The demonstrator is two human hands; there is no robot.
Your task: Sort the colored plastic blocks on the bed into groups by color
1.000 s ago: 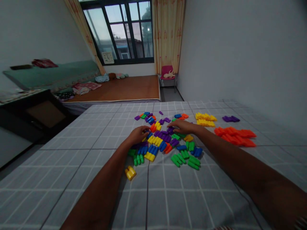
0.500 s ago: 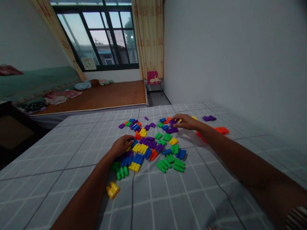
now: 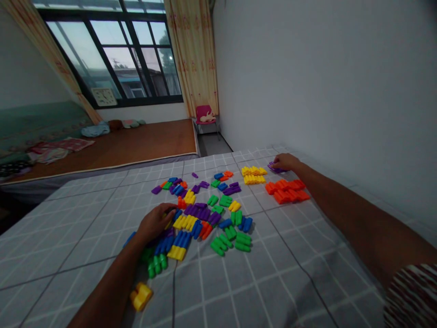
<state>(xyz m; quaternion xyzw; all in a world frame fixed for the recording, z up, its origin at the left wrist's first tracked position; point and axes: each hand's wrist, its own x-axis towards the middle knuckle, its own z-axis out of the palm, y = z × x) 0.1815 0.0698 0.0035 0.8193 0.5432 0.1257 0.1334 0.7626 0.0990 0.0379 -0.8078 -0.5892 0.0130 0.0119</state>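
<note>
My right hand [image 3: 286, 162] is at the far right, its fingers closed on a purple plastic building block among the purple blocks [image 3: 274, 168] there. Just nearer lies a group of orange blocks [image 3: 287, 191], with two rows of yellow blocks [image 3: 253, 175] to its left. My left hand [image 3: 155, 223] rests palm down at the left side of the mixed pile, fingers curled in by a blue block [image 3: 178, 214]. What its fingertips hold, if anything, is hidden. Purple blocks [image 3: 198, 212] and a yellow row [image 3: 185, 222] lie right of it.
Loose green blocks [image 3: 230, 233] lie right of the pile, and a yellow block [image 3: 141, 296] sits by my left forearm. A grey checked cloth [image 3: 218, 291] covers the surface. A wall [image 3: 324, 91] borders it on the right; a bed [image 3: 146, 141] stands beyond.
My right hand has moved right from the purple blocks at the pile's back to those by the wall. The view has swung slightly right. My left hand stays at the pile.
</note>
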